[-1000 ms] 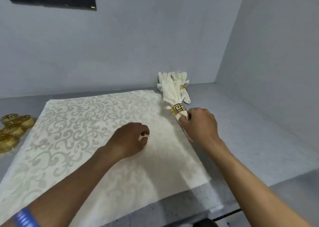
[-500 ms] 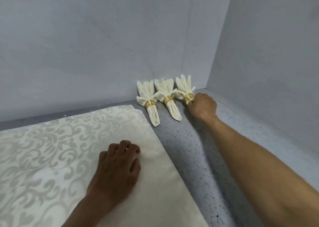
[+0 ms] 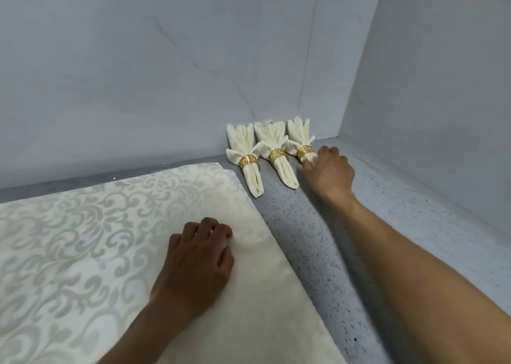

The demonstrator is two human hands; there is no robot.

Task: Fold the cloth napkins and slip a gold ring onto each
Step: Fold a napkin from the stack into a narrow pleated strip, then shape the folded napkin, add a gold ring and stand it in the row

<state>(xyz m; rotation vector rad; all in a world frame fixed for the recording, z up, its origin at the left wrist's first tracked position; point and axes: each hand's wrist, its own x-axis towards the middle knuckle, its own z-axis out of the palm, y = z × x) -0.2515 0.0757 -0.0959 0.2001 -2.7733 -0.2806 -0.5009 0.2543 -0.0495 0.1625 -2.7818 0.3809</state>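
Three folded cream napkins, each in a gold ring, lie side by side against the back wall near the corner: the left napkin [image 3: 247,157], the middle napkin [image 3: 277,153] and the right napkin [image 3: 300,138]. My right hand [image 3: 330,171] reaches to the right napkin and its curled fingers hold the napkin's lower end just below the gold ring [image 3: 305,151]. A large flat cream napkin with a scroll pattern [image 3: 83,242] is spread on the counter at the left. My left hand [image 3: 197,264] rests on it near its right edge, fingers loosely curled.
The grey speckled counter [image 3: 326,253] runs along the right of the flat cloth. White walls close in behind and on the right, meeting in a corner just past the ringed napkins.
My right hand carried the ringed napkin from the flat cloth's right edge to the back corner and set it beside the other two. The view swung right, so the loose gold rings are out of view.
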